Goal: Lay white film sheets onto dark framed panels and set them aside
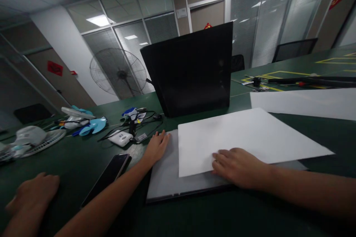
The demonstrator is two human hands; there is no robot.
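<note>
My left hand [157,147] lies with its fingers stretched out at the back left corner of a flat grey slab [164,177] with a dark front edge. Across that slab lies a large white sheet of paper [244,137], turned at an angle and reaching past its right side. My right hand [237,166] is at the paper's front edge, fingers curled on top of it and the thumb hidden. A dark phone [107,177] rests left of the slab, partly behind my left forearm.
Another person's hand [36,194] is at the lower left. Behind the slab stands a black panel [191,70]. A white device [121,138] with cables, small fans [93,126], another white sheet [306,102] and black rods [314,80] lie on the green table [194,218].
</note>
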